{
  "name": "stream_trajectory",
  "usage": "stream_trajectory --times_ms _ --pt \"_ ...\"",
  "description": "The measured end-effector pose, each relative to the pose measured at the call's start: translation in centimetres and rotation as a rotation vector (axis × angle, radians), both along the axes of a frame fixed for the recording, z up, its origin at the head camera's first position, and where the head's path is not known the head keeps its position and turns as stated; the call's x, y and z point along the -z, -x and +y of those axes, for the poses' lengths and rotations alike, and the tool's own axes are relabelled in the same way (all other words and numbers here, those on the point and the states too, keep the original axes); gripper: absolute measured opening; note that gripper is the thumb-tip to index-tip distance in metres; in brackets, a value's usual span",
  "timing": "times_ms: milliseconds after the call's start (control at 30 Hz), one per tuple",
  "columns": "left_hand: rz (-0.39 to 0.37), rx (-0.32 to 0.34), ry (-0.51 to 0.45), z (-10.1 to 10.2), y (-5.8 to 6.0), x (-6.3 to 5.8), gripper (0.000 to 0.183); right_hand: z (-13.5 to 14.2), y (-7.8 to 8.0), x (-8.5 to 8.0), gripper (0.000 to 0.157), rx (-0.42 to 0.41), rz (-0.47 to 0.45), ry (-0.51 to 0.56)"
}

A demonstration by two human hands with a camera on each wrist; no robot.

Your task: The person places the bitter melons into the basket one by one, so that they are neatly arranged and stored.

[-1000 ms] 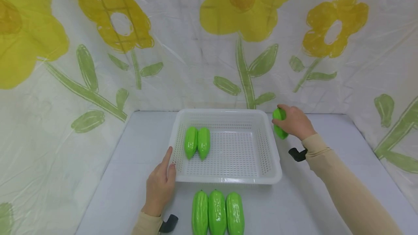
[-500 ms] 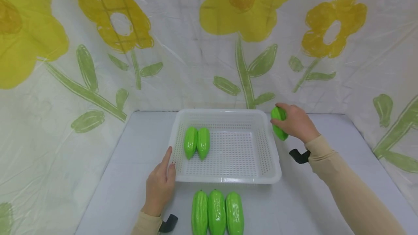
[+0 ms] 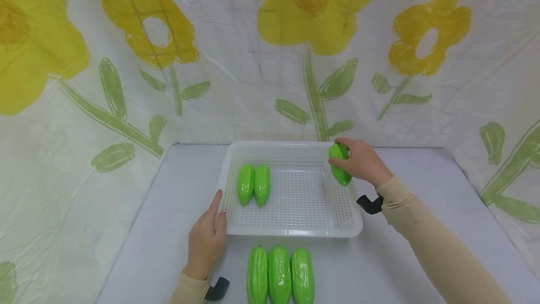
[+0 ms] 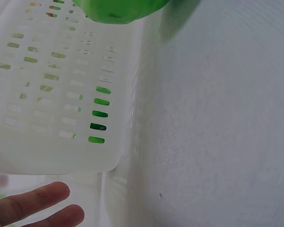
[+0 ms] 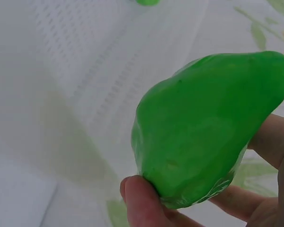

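1. Clock directions run from the basket's centre in the head view, with 12 away from the person.
2. At 2 o'clock, the right hand (image 3: 363, 164) grips a glossy, bright-green, ridged oblong gourd (image 3: 339, 164), fingers and thumb bent round its sides. This grip across the width probably keeps the slick body from rolling. The gourd leans from 11 towards 5 o'clock, over the basket's far right end; whether it touches the rim cannot be told.
3. The left hand (image 3: 206, 239) lies at 8 o'clock with index finger and thumb extended, grasping nothing. It appears to rest against the side of the white, perforated plastic basket (image 3: 291, 232), likely to steady it.
4. Inside, at 9 o'clock, two matching green gourds (image 3: 262, 186) lie side by side, tapered ends towards 6; lying parallel seems to save room.
5. At 6 o'clock, outside the basket, three longer green gourds (image 3: 280, 273) lie in a row on the pale tabletop (image 3: 168, 229), lengthwise to the person, apparently for easy reach.
6. Behind, at 12, hangs a white sheet painted with yellow flowers (image 3: 236, 111).
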State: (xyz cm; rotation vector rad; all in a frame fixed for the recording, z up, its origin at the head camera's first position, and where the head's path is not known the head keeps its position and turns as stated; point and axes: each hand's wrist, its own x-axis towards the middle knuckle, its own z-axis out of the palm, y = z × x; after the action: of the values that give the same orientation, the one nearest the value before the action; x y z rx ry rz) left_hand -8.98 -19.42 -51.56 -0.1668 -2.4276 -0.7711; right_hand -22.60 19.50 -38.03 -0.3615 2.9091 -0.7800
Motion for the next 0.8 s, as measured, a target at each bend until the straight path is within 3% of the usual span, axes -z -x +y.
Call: stream_trajectory --times_ms 500,800 --pt "-0.001 0.002 -0.022 -0.1 0.0 0.2 0.054 -6.7 0.6 2.2 0.069 -0.106 -0.049 0.071" --pt "0.005 0.01 -0.029 -0.1 0.0 0.0 0.054 -9.7 1.0 3.4 0.068 -0.158 -0.015 0.072"
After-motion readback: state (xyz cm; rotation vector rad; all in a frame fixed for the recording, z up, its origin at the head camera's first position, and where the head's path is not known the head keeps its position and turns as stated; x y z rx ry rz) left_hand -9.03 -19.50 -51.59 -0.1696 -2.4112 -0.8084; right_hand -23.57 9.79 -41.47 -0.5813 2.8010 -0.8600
